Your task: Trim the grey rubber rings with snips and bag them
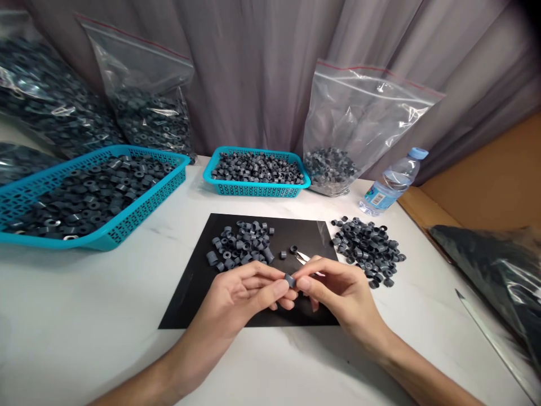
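Note:
Between the fingertips of both hands is a small grey plastic sleeve (pixel 289 280), held over the black mat (pixel 190 293). My left hand (pixel 240 293) pinches its left end with thumb and forefinger. On its right end, the thumb and forefinger of my right hand (pixel 342 287) are closed. Pointed metal blades, seemingly of small scissors (pixel 302 257), show behind my right hand; whether that hand holds them or they lie on the mat, I cannot tell. Just beyond the fingers lie two loose pieces, a dark ring (pixel 293 248) and a short grey sleeve (pixel 283 255).
On the mat sits a pile of grey sleeves (pixel 243 242); right of it is a heap of dark rings (pixel 367 248). Behind stand blue baskets (pixel 257 190) (pixel 147 206) of parts, clear zip bags (pixel 338 113) (pixel 147 73) and a water bottle (pixel 391 183).

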Available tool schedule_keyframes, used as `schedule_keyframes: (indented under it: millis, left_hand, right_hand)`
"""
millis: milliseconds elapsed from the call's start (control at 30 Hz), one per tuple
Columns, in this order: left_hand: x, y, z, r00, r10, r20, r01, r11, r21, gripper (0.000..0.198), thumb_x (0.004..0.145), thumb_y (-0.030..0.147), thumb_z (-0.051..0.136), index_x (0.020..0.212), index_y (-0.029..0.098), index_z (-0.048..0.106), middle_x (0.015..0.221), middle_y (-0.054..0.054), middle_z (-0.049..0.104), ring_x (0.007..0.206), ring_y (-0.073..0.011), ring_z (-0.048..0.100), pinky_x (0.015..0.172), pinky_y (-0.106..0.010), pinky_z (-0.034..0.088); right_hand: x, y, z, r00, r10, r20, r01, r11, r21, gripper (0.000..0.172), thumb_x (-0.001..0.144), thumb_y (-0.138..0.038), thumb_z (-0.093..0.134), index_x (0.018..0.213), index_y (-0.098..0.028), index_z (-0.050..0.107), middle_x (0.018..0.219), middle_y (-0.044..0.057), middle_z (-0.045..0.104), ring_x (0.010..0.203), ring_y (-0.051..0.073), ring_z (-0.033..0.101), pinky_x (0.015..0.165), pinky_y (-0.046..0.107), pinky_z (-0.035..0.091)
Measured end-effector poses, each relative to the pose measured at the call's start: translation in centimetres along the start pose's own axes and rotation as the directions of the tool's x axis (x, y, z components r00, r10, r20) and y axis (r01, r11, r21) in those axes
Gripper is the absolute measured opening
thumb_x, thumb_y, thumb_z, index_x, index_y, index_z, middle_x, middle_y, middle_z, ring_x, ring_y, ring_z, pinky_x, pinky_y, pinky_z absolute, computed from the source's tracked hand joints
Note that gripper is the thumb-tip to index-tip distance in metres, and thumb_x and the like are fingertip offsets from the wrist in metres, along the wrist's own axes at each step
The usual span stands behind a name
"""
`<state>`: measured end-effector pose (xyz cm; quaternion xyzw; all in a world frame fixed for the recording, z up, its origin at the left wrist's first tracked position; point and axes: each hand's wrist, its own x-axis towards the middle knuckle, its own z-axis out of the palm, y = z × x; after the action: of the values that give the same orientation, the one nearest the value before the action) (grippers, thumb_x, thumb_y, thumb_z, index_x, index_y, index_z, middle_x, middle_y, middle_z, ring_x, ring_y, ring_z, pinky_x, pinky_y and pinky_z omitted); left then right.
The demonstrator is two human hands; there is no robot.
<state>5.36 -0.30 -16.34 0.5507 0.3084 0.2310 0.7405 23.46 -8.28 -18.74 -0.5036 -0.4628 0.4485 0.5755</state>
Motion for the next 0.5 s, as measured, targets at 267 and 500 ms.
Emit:
schedule_keyframes:
  millis: [267, 500]
  left_hand:
    - [-0.16, -0.19, -0.2, 0.998, -0.012, 0.064, 0.013, 1.0, -0.011, 0.013, 0.091, 0.033, 0.07, 0.098, 0.022, 0.075, 0.091, -0.001, 0.079, 0.09, -0.0144, 0.073, 0.082, -0.02, 0.053]
    - [-0.17, -0.25, -0.08, 0.996, -0.023, 0.081, 0.022, 1.0, 0.016, 0.015, 0.093, 0.034, 0.068, 0.095, 0.021, 0.076, 0.091, -0.001, 0.079, 0.09, -0.0144, 0.073, 0.082, -0.02, 0.053]
  right_hand:
    - [-0.06, -0.01, 0.05, 1.0, 0.006, -0.028, -0.006, 1.0, 0.007, 0.014, 0.086, -0.035, 0.077, 0.086, -0.021, 0.076, 0.077, 0.0, 0.067, 0.059, 0.008, 0.055, 0.052, 0.018, 0.048]
    - [0.03, 0.04, -0.03, 1.0, -0.008, -0.03, 0.008, 1.0, -0.001, 0.017, 0.086, -0.036, 0.077, 0.084, -0.019, 0.074, 0.076, 0.001, 0.067, 0.058, 0.01, 0.055, 0.051, 0.021, 0.048]
